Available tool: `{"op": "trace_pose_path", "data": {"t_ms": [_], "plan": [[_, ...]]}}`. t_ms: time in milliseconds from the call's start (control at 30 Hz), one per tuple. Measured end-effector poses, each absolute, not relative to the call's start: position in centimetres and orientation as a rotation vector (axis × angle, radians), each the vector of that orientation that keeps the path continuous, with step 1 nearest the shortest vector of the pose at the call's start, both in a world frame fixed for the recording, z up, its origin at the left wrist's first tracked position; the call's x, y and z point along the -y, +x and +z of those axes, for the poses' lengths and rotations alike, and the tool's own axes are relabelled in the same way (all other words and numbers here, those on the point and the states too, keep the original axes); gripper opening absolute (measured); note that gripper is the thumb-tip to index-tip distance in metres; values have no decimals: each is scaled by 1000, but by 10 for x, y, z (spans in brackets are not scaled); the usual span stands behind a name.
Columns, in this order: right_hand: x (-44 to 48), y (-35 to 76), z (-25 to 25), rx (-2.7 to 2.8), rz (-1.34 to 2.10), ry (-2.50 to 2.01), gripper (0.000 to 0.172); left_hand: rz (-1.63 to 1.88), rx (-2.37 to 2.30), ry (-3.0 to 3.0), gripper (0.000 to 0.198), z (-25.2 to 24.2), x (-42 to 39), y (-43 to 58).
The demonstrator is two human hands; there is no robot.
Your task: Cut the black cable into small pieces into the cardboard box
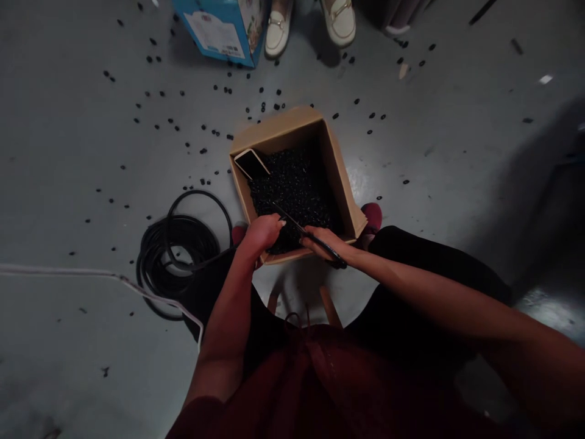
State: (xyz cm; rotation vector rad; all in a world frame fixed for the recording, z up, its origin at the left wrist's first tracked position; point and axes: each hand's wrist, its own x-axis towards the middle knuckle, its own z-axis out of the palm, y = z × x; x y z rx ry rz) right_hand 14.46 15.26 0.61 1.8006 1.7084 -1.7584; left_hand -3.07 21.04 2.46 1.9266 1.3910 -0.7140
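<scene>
A cardboard box [339,164] filled with small black cut pieces [295,183] stands between my feet. Over its near side, my right hand [322,241] grips a pair of dark scissors [333,251], the blades pointing up and left toward my left hand. My left hand [265,231] is closed on a black hose, whose dark end just shows at the fingertips beside the blades. That hose [214,259] runs behind my left forearm from a loose black hose coil [153,244] on the floor. How far apart the blades are is hard to make out.
Inside the box's far left corner leans a dark rectangular object with a pale rim [251,164]. Small black pieces litter the grey floor [68,152]. A blue carton [214,36] and another person's white shoes [278,30] are beyond. A pale cable [91,272] crosses at left.
</scene>
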Motion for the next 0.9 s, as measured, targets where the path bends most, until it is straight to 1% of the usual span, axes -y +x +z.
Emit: {"op": "trace_pose_path", "data": {"t_ms": [133, 233, 367, 433, 533, 633, 733, 900], "plan": [[-150, 145, 5, -1558, -1884, 1798, 12, -619, -1438, 1869, 36, 25, -211, -31], [-150, 149, -4, -1563, -1971, 1816, 11, -377, -1478, 1803, 36, 29, -215, -31], [-158, 154, -9, -1624, -2083, 1860, 14, -33, -1595, 1591, 45, 32, -218, -34], [-164, 157, -2, -1623, -2136, 1861, 17, 39, -1571, 1488, 41, 32, -218, -37], [-173, 161, 15, -1681, -2152, 1795, 21, 81, -1509, 1435, 33, 30, -217, -39], [-177, 164, 28, -1770, -2077, 1741, 23, 115, -1543, 1431, 37, 30, -216, -40], [-177, 165, 30, -1818, -1982, 1715, 26, 111, -1558, 1437, 40, 32, -216, -38], [-175, 164, 24, -1820, -1931, 1670, 32, 23, -1539, 1541, 29, 38, -218, -35]]}}
